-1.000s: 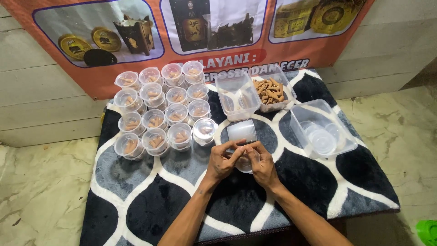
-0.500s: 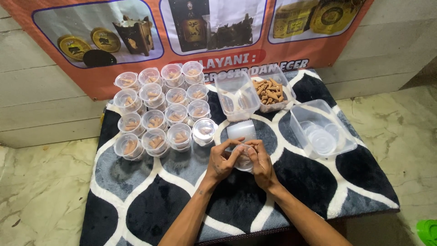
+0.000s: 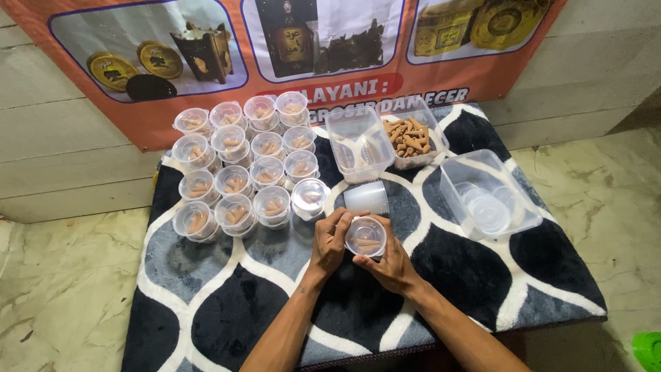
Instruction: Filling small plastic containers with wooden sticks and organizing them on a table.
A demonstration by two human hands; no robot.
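A small clear cup (image 3: 365, 236) with a lid is held between both hands, just above a black, grey and white patterned mat (image 3: 227, 310). The left hand (image 3: 329, 239) is curled around the cup's left side, fingers bent over its rim, while the right hand (image 3: 390, 262) is cupped under and beside it, thumb laid along the near edge. Brown pieces can be seen through the cup's lid. Both hands are closed on the cup and almost touch each other beneath it.

Just beyond the fingertips a stack of empty clear cups (image 3: 366, 198) is lain on its side. To the left of the hands and farther out, a block of lidded cups (image 3: 241, 162) with the same brown pieces inside is set in rows, some stacked two high; the nearest one (image 3: 310, 197) stands just left of the tipped stack. Beyond the hands an empty clear tub (image 3: 359, 143) is placed beside a second tub (image 3: 412, 138) filled with brown cone-shaped pieces. To the right of the hands, well apart, a larger clear box (image 3: 487, 196) holding round lids is found. An orange banner (image 3: 289, 55) with pictures is hung on the wall behind the mat.
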